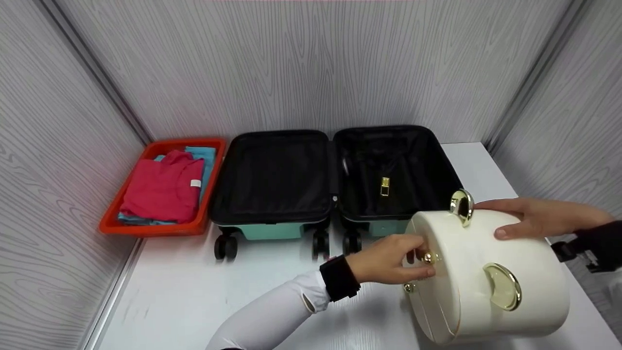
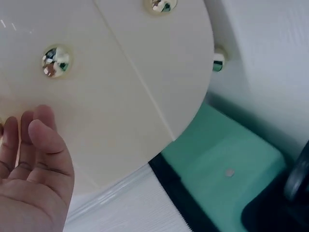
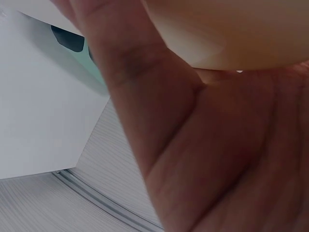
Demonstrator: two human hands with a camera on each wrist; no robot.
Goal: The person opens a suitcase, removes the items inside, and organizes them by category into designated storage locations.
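A cream, drum-shaped case (image 1: 520, 277) with gold trim is at the front right, its flat face turned left. That face has thin seams and round gold knobs, one knob (image 2: 56, 61) showing clear of the fingers in the left wrist view. My left hand (image 1: 391, 260) is at the face, thumb and fingers apart around a gold knob (image 1: 427, 257). Across the curved side lies my right hand (image 1: 539, 216), its fingers extended and its thumb on the surface. The right wrist view shows the palm (image 3: 227, 159) close against the case.
An open suitcase (image 1: 277, 175) with black lining and mint shell lies behind; a small gold-coloured item (image 1: 385, 186) is in its right half. At left, an orange basket (image 1: 211, 194) holds a folded pink garment (image 1: 163, 187) over blue cloth. Grey panels stand around the white table (image 1: 194, 296).
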